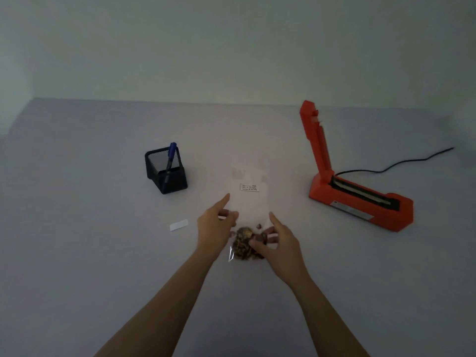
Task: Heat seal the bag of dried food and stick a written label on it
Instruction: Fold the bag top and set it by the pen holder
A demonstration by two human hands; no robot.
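Observation:
A clear plastic bag (251,202) lies flat on the table, its length running away from me. Brown dried food (244,244) is bunched at its near end. A small white label (249,187) with dark writing sits on the bag's upper part. My left hand (215,224) rests at the bag's left edge, fingers loosely curled, index finger extended. My right hand (279,237) pinches the bag's near right side beside the food. The red heat sealer (360,199) stands to the right with its arm (315,135) raised.
A black mesh pen holder (166,171) with a blue pen (170,157) stands at the left. A small white strip of paper (179,224) lies left of my left hand. The sealer's black cord (399,163) trails to the right across the grey table (103,240).

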